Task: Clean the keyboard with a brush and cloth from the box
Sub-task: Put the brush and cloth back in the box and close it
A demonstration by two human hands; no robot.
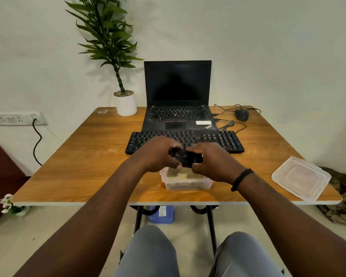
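The head view shows both hands meeting over the box [189,181]. The left hand [158,153] and the right hand [214,161] curl their fingers round one small dark thing [185,157] and pinch it from both sides. It is black and blurry, so I cannot tell if it is the brush or the cloth.

Right under the grip sits the clear box on the desk [88,166], with its top open. The hands hide most of it.

Just behind the grip lies the black keyboard [224,139]. The hands cover its middle. Behind that is a laptop [178,92] with a dark screen; a word on its corner is too small to read. Far to the right of the grip lies the clear lid [301,177].
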